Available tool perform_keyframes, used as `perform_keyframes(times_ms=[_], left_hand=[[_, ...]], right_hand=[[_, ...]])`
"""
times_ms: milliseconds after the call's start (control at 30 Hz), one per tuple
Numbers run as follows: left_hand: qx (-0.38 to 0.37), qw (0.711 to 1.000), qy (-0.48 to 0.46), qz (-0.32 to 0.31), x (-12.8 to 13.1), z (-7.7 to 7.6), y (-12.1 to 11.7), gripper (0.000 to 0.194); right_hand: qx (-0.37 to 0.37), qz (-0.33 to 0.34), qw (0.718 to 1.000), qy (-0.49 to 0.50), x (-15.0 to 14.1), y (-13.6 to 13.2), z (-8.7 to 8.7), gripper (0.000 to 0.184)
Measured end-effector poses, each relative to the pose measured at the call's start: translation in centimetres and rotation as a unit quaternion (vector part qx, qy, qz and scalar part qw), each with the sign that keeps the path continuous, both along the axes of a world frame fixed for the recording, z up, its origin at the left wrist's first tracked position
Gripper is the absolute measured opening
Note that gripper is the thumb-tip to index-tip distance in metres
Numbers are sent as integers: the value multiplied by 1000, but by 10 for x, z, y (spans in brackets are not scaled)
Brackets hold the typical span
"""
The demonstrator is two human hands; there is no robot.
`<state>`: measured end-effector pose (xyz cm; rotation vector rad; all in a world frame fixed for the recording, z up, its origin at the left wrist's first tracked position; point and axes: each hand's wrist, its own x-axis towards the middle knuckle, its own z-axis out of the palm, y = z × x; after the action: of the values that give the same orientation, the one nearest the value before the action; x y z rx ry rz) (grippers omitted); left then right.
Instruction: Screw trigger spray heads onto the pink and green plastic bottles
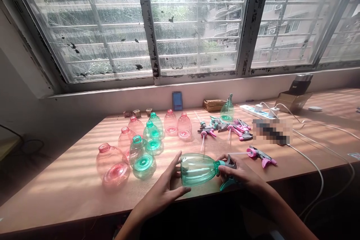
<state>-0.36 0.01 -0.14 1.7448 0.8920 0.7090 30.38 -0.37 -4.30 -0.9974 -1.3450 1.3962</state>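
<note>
My left hand (164, 185) cups the body of a clear green plastic spray bottle (197, 169), which lies on its side above the wooden table's front edge. My right hand (239, 172) grips the bottle's neck end and a teal-and-grey trigger sprayer head (229, 168), partly hidden by my fingers. To the left stand several empty pink bottles (112, 165) and green bottles (142, 157). Several loose pink and teal trigger heads (222, 127) lie further back, and a pink trigger head (261, 155) with a long dip tube lies right of my right hand.
The wooden table (56, 191) runs along a barred window (197, 22). At the back are a wicker box (213, 105), a white power strip (254, 111) and a cardboard box (292, 101). White cables (312, 168) trail over the right end and down its edge.
</note>
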Motion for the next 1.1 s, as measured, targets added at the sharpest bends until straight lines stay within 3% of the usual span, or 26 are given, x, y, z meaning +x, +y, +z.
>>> perform_keyframes(times_ms=[700, 1100], left_hand=[[-9, 1000, 8, 1, 2, 5, -1, 95], [-13, 1000, 21, 12, 0, -2, 2, 92]], right_hand=[[1, 5, 1000, 10, 0, 0, 1, 41], [2, 10, 1000, 3, 3, 1, -4, 39]])
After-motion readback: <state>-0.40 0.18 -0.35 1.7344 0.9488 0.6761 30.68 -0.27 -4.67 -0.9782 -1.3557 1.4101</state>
